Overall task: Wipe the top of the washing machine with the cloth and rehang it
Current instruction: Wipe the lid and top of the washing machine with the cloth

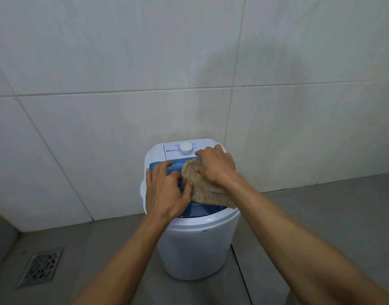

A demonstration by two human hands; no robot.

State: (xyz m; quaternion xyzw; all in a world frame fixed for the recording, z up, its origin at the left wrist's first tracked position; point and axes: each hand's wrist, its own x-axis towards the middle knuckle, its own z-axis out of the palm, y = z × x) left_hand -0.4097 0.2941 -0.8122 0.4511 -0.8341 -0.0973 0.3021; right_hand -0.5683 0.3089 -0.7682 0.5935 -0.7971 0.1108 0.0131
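From the head view, a small white washing machine (195, 243) stands on the grey floor against the tiled wall (123, 62), its blue lid (202, 211) closed, so its inside is hidden. The tan cloth (207, 192) lies bunched on that lid. The right hand (217, 165) presses it down, fingers curled into the cloth near the white dial (186, 148). The left hand (164, 190) rests on the lid's left side, fingers spread, thumb touching the cloth. A floor drain (42, 267) sits left of the machine.

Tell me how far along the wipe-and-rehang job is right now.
Done: the cloth is off its hanger and on the washing machine. In hand: the right hand presses the cloth onto the blue lid; the left hand rests beside it. Left: finishing the wipe, then rehanging; no hook is in view.
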